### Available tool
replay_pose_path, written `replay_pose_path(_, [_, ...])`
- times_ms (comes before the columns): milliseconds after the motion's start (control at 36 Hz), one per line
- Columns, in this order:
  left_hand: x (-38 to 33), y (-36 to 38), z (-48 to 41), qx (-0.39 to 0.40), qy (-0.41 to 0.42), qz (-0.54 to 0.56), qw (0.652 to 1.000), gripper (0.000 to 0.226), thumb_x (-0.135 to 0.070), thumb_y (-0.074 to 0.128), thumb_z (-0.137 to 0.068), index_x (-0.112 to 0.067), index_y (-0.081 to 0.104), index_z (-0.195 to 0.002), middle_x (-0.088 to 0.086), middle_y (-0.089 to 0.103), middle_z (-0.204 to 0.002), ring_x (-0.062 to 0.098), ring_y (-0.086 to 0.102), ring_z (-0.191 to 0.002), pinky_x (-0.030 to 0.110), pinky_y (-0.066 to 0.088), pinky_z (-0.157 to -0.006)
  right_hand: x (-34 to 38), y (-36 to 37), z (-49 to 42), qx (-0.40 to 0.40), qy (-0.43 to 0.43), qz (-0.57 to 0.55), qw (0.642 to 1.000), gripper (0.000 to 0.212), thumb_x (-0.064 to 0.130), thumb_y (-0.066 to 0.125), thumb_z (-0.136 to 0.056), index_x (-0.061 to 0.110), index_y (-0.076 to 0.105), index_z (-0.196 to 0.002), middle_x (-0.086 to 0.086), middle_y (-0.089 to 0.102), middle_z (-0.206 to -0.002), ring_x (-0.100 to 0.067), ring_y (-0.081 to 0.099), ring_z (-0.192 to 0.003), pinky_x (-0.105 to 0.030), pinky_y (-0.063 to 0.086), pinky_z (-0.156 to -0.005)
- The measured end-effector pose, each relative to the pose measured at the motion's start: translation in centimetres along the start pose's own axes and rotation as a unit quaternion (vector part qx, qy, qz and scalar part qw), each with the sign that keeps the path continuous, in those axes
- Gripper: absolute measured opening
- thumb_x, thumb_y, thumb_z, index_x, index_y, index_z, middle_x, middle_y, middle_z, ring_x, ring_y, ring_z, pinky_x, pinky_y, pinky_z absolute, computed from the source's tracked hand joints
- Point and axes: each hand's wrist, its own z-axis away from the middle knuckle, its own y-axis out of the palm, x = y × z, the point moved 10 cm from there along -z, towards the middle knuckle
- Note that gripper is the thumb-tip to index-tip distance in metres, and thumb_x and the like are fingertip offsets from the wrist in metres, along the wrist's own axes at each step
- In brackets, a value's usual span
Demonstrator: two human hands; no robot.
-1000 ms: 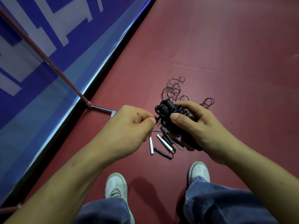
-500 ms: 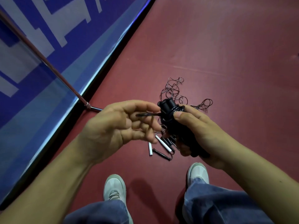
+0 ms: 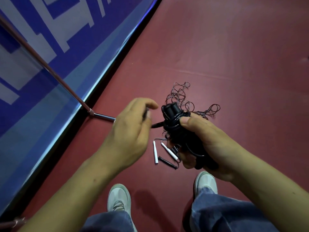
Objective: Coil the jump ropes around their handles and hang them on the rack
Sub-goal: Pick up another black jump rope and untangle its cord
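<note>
My right hand (image 3: 203, 141) grips a black jump rope (image 3: 173, 121), its two handles side by side with black cord wound round them; my thumb presses on the coils. My left hand (image 3: 132, 129) holds the free end of that cord, which runs taut from the bundle into my curled fingers. On the red floor under my hands lie more jump ropes: white handles (image 3: 155, 152), thin black handles (image 3: 167, 162) and a tangle of thin cord (image 3: 181, 96).
A metal rack pole (image 3: 50, 71) slants down from the upper left to a foot bar (image 3: 102, 116) on the floor. A blue and white barrier (image 3: 55, 47) runs along the left. My two white shoes (image 3: 119, 200) stand below.
My left hand turned over from palm-up to back-up and drew the free cord end leftward and down across the bundle. The right hand kept its grip, shifting slightly.
</note>
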Motion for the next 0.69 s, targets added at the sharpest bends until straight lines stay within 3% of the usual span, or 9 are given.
replay_pose_path(111, [-0.7, 2.1, 0.4, 0.101, 0.026, -0.005, 0.995, 0.048, -0.037, 0.034, -0.100, -0.016, 0.052, -0.139, -0.008, 0.041, -0.095, 0.009, 0.048, -0.090, 0.011, 0.035, -0.079, 0.3, -0.6, 0.0, -0.026, -0.003, 0.016, 1.000, 0.014, 0.032, 0.059, -0.100, 0.024, 0.070, -0.096, -0.018, 0.069, -0.084, -0.026, 0.043, -0.057, -0.031, 0.034, -0.049])
replay_pose_path(222, [-0.4, 2.4, 0.4, 0.099, -0.006, 0.039, 0.994, 0.058, -0.033, 0.036, -0.103, -0.010, 0.034, -0.157, -0.007, 0.040, -0.098, 0.001, 0.046, -0.087, 0.006, 0.036, -0.084, 0.4, -0.6, 0.1, -0.026, -0.006, 0.022, 0.999, 0.022, 0.030, 0.053, -0.102, 0.029, 0.071, -0.090, -0.017, 0.069, -0.083, -0.025, 0.043, -0.055, -0.029, 0.034, -0.048])
replay_pose_path(306, [-0.5, 1.8, 0.3, 0.068, -0.019, 0.088, 0.994, 0.054, -0.021, 0.049, -0.099, -0.012, 0.044, -0.152, 0.000, 0.050, -0.097, 0.005, 0.052, -0.087, 0.008, 0.039, -0.083, 0.5, -0.6, 0.1, -0.021, -0.011, 0.028, 0.999, 0.014, 0.033, 0.058, -0.101, 0.027, 0.070, -0.097, -0.017, 0.069, -0.083, -0.025, 0.044, -0.054, -0.029, 0.036, -0.049])
replay_pose_path(417, [0.1, -0.1, 0.4, -0.011, -0.066, 0.146, 0.987, 0.041, -0.010, 0.075, -0.089, -0.027, 0.070, -0.126, -0.013, 0.075, -0.092, -0.004, 0.068, -0.092, 0.009, 0.049, -0.087, 0.5, -0.6, 0.1, -0.015, -0.013, 0.029, 0.999, 0.020, 0.038, 0.058, -0.091, 0.027, 0.070, -0.103, -0.019, 0.070, -0.086, -0.024, 0.045, -0.053, -0.028, 0.037, -0.048])
replay_pose_path(500, [0.5, -0.6, 0.5, -0.024, -0.082, 0.159, 0.984, 0.035, -0.011, 0.076, -0.085, -0.030, 0.074, -0.115, -0.022, 0.077, -0.095, -0.004, 0.071, -0.097, 0.015, 0.053, -0.093, 0.5, -0.8, 0.0, -0.015, -0.016, 0.027, 0.999, 0.017, 0.037, 0.059, -0.094, 0.027, 0.070, -0.103, -0.020, 0.070, -0.087, -0.024, 0.045, -0.053, -0.028, 0.038, -0.047])
replay_pose_path(583, [0.2, -0.4, 0.3, -0.014, -0.069, 0.164, 0.984, 0.034, -0.003, 0.072, -0.089, -0.021, 0.074, -0.118, -0.009, 0.079, -0.097, 0.004, 0.075, -0.092, 0.021, 0.057, -0.091, 0.5, -0.5, 0.0, -0.006, -0.021, 0.028, 0.999, 0.013, 0.033, 0.058, -0.100, 0.027, 0.070, -0.103, -0.020, 0.070, -0.087, -0.024, 0.046, -0.054, -0.028, 0.039, -0.047])
replay_pose_path(694, [-0.3, 0.0, 0.2, -0.006, -0.046, 0.175, 0.984, 0.033, -0.004, 0.068, -0.093, -0.019, 0.072, -0.122, 0.001, 0.074, -0.090, 0.007, 0.070, -0.077, 0.019, 0.056, -0.080, 0.8, 0.0, 0.2, 0.002, -0.023, 0.026, 0.999, 0.016, 0.035, 0.058, -0.096, 0.028, 0.070, -0.103, -0.020, 0.069, -0.086, -0.024, 0.046, -0.054, -0.027, 0.040, -0.047])
